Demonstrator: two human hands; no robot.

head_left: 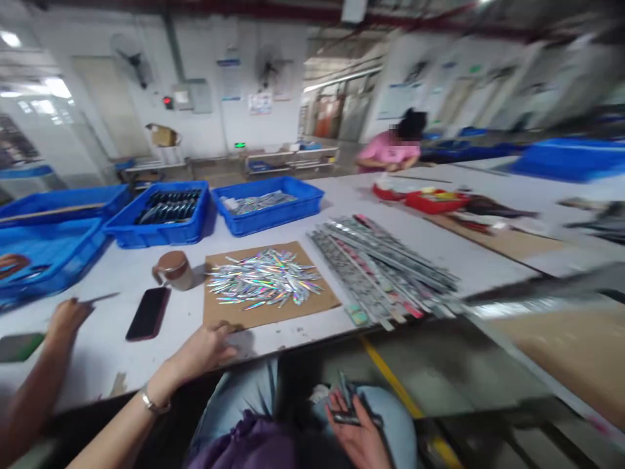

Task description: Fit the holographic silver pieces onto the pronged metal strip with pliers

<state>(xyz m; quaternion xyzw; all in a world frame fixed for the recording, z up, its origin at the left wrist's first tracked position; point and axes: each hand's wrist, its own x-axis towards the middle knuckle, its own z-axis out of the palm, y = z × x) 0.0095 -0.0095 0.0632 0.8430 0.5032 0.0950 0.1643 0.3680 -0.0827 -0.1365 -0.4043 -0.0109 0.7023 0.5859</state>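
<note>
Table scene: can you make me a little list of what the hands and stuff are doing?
left hand: rests on table edge, touching cardboard
right hand: in lap, holds dark strips
cardboard: bears shiny pieces
phone: flat on table, beside cup
other hand: far left, holds thin tool
crates: blue, behind

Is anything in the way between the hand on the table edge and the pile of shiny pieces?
Nothing visible. The left hand rests on the near edge of the cardboard sheet, and only bare cardboard lies between it and the shiny pieces. The phone and mug sit off to the side.
</note>
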